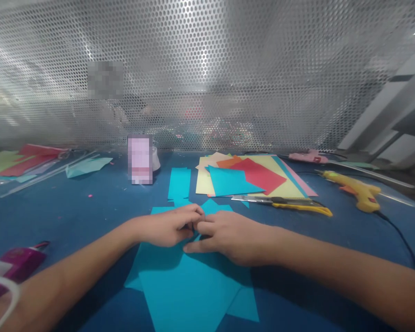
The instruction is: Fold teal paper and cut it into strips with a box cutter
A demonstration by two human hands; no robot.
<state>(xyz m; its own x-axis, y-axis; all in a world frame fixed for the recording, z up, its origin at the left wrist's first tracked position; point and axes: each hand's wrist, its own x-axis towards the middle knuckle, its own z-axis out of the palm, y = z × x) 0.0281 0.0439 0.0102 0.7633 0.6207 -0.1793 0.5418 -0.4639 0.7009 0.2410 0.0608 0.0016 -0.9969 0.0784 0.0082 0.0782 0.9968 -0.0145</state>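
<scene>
My left hand (174,226) and my right hand (224,235) meet over overlapping sheets of bright blue paper (190,286) in front of me. The fingers of both are bent in and pinch at a small piece of blue paper (210,206), whose pointed edge shows just beyond the fingertips. My right thumb reaches left, low over the sheets. How the piece is folded is hidden by my fingers. Past my left hand lie narrow blue paper strips (179,183).
Coloured paper (269,177) is stacked at the back, with a yellow utility knife (297,205) before it. On the right lies a yellow hot glue gun (361,191) with its cord. A phone (140,159) stands upright. Perforated metal (207,69) closes off the far side.
</scene>
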